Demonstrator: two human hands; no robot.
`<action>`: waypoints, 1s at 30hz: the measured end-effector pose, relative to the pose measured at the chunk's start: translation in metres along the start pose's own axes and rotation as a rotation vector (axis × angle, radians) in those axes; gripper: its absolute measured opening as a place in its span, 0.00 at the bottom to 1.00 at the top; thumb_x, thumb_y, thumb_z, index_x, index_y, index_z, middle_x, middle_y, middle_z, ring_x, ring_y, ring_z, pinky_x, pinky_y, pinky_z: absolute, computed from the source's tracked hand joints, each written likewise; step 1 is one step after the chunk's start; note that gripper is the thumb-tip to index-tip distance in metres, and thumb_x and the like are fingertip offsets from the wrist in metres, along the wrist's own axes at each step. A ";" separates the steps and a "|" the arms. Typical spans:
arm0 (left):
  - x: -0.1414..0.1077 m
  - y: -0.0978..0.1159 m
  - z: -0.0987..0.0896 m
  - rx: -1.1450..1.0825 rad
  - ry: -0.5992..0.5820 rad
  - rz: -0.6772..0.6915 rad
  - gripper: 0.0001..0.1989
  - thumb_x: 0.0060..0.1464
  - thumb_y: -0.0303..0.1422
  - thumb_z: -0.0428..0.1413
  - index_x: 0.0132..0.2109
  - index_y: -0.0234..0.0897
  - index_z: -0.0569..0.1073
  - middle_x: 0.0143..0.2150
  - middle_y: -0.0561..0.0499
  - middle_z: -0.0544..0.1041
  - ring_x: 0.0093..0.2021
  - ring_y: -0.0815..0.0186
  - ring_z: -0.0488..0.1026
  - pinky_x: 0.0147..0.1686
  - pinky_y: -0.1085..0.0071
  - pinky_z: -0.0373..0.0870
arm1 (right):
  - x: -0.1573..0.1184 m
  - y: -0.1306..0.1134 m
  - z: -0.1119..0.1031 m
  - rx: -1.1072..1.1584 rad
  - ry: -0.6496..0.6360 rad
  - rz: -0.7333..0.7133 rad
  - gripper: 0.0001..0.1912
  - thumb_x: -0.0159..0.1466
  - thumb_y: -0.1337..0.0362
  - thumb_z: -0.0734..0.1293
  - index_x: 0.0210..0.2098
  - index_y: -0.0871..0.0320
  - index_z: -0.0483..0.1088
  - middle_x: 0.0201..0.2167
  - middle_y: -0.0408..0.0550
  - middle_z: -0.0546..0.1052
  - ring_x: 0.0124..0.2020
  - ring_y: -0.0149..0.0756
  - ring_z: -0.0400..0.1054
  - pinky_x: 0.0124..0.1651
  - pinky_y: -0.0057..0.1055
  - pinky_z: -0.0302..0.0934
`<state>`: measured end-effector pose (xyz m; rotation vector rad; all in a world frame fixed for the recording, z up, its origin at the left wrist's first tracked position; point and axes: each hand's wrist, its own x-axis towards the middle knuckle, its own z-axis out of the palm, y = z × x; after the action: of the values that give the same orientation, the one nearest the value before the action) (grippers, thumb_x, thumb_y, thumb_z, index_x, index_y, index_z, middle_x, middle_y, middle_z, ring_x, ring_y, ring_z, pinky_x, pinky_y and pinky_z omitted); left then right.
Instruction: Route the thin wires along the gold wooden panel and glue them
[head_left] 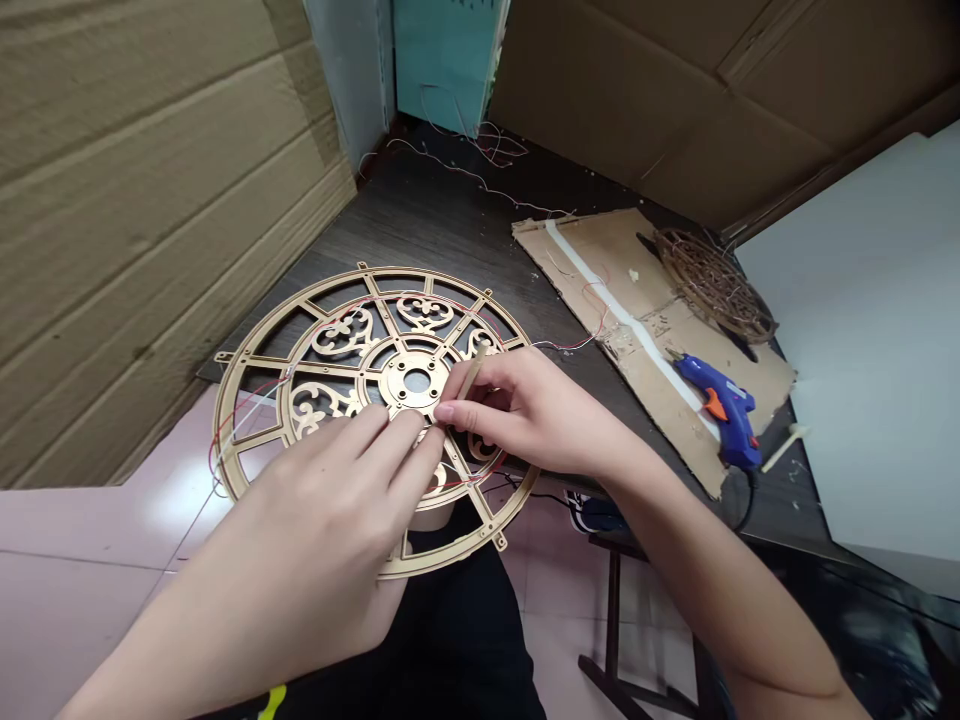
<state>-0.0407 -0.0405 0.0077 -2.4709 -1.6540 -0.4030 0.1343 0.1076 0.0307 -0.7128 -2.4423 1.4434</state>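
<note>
While both hands sit over a gold fretwork wheel (pixel 259 340), its upper part lies on the dark wooden counter (pixel 420 220) and its lower part juts past the counter's edge, above the person's dark trousers (pixel 465 640). The left hand (pixel 322 510) spreads across the wheel's lower left with a wide grip, its fingertips (pixel 405 425) resting on the fretwork just beside the round central hub (pixel 416 380). The right hand (pixel 525 410) reaches in from the other side with a narrow grip, pinching a thin wooden stick (pixel 471 372) between thumb and fingers close to the hub. A thin red wire (pixel 225 440) loops along the wheel's rim and through its openings.

Farther along the counter lies a torn cardboard sheet (pixel 592 260) with a white strip (pixel 622 305) across it. On the sheet rest a blue hot glue gun (pixel 727 415) with an orange trigger and a round brown lattice (pixel 712 285). Fine loose wires (pixel 465 175) trail over the counter's far end. Corrugated cardboard (pixel 150 200) walls the left side, a white board (pixel 870 330) stands on the right, and pink floor tiles (pixel 60 600) show below.
</note>
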 end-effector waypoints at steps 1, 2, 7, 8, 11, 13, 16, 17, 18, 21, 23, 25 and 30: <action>0.000 0.000 0.000 0.000 -0.002 0.000 0.33 0.39 0.25 0.55 0.57 0.32 0.74 0.48 0.42 0.78 0.47 0.52 0.75 0.41 0.54 0.78 | 0.000 0.000 0.000 -0.004 0.000 -0.006 0.07 0.70 0.65 0.72 0.37 0.63 0.78 0.27 0.41 0.77 0.28 0.28 0.67 0.31 0.25 0.59; 0.000 0.000 0.000 0.001 0.004 0.002 0.33 0.38 0.25 0.55 0.57 0.32 0.74 0.49 0.42 0.78 0.47 0.51 0.75 0.41 0.54 0.78 | 0.000 0.000 0.001 -0.006 -0.002 -0.008 0.08 0.70 0.64 0.72 0.37 0.63 0.79 0.26 0.41 0.77 0.28 0.28 0.68 0.31 0.26 0.59; 0.001 0.001 -0.002 0.026 0.049 0.023 0.29 0.42 0.25 0.54 0.55 0.30 0.74 0.53 0.37 0.78 0.50 0.48 0.76 0.40 0.54 0.77 | -0.004 0.000 0.002 0.019 0.036 0.020 0.11 0.71 0.60 0.71 0.37 0.62 0.78 0.30 0.44 0.78 0.30 0.30 0.68 0.32 0.28 0.60; 0.001 0.002 -0.003 0.029 0.059 0.029 0.28 0.43 0.25 0.54 0.55 0.30 0.74 0.55 0.36 0.78 0.52 0.47 0.76 0.39 0.54 0.76 | -0.005 0.001 0.003 0.037 0.049 0.033 0.12 0.71 0.59 0.71 0.37 0.62 0.78 0.31 0.44 0.78 0.30 0.30 0.68 0.32 0.28 0.60; 0.000 0.003 -0.004 0.026 0.062 0.032 0.27 0.44 0.25 0.54 0.55 0.30 0.73 0.57 0.36 0.77 0.53 0.47 0.76 0.41 0.53 0.76 | -0.007 0.004 0.005 0.127 0.076 0.084 0.14 0.70 0.55 0.72 0.37 0.62 0.77 0.31 0.44 0.77 0.28 0.29 0.67 0.29 0.27 0.59; -0.001 0.003 -0.004 0.022 0.049 0.019 0.27 0.44 0.25 0.54 0.55 0.31 0.73 0.58 0.37 0.77 0.54 0.47 0.75 0.43 0.53 0.76 | -0.007 0.006 0.006 0.171 0.093 0.120 0.16 0.69 0.53 0.72 0.38 0.62 0.77 0.30 0.44 0.76 0.27 0.29 0.66 0.27 0.27 0.58; -0.001 0.002 -0.002 0.016 0.015 0.009 0.28 0.43 0.25 0.54 0.55 0.33 0.72 0.58 0.38 0.76 0.55 0.47 0.74 0.45 0.52 0.77 | -0.007 0.007 0.007 0.166 0.099 0.139 0.16 0.68 0.53 0.73 0.38 0.62 0.77 0.29 0.44 0.76 0.26 0.28 0.65 0.26 0.27 0.56; -0.001 0.002 -0.002 0.013 0.002 0.009 0.28 0.43 0.25 0.55 0.55 0.33 0.72 0.58 0.38 0.76 0.55 0.47 0.74 0.47 0.52 0.77 | -0.007 0.007 0.007 0.157 0.096 0.131 0.16 0.67 0.53 0.73 0.37 0.62 0.77 0.30 0.44 0.76 0.27 0.28 0.65 0.27 0.27 0.57; -0.001 0.002 -0.002 0.008 -0.011 0.010 0.29 0.42 0.25 0.55 0.55 0.33 0.72 0.58 0.38 0.76 0.55 0.47 0.74 0.48 0.51 0.77 | -0.006 0.006 0.006 0.148 0.091 0.119 0.16 0.67 0.54 0.73 0.36 0.62 0.77 0.30 0.45 0.76 0.27 0.29 0.66 0.28 0.27 0.58; 0.000 0.002 -0.003 -0.018 -0.029 -0.001 0.29 0.41 0.25 0.55 0.54 0.34 0.73 0.56 0.38 0.77 0.54 0.47 0.74 0.48 0.50 0.78 | -0.006 0.002 0.005 0.108 0.066 0.077 0.14 0.69 0.56 0.73 0.36 0.62 0.79 0.32 0.46 0.79 0.29 0.30 0.68 0.30 0.27 0.61; 0.000 0.003 -0.003 -0.044 -0.040 -0.016 0.30 0.39 0.24 0.55 0.54 0.34 0.73 0.55 0.39 0.77 0.53 0.47 0.73 0.47 0.50 0.78 | -0.005 0.000 0.004 0.080 0.041 0.063 0.12 0.69 0.58 0.72 0.36 0.61 0.79 0.31 0.45 0.80 0.29 0.30 0.69 0.31 0.27 0.61; -0.001 0.003 -0.004 -0.072 -0.063 -0.033 0.34 0.38 0.23 0.56 0.57 0.34 0.72 0.54 0.40 0.76 0.52 0.49 0.73 0.47 0.51 0.78 | -0.004 -0.001 0.004 0.051 0.023 0.052 0.11 0.70 0.59 0.72 0.36 0.61 0.80 0.30 0.45 0.80 0.29 0.30 0.70 0.31 0.27 0.62; -0.001 0.002 -0.006 -0.119 -0.103 -0.058 0.38 0.38 0.22 0.56 0.62 0.34 0.70 0.56 0.41 0.76 0.53 0.49 0.72 0.50 0.50 0.77 | -0.003 -0.001 0.004 -0.013 0.072 0.072 0.12 0.68 0.58 0.74 0.35 0.61 0.81 0.30 0.45 0.81 0.29 0.30 0.70 0.31 0.27 0.61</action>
<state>-0.0404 -0.0434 0.0137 -2.5738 -1.7949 -0.3981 0.1348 0.1026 0.0296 -0.8491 -2.3964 1.4028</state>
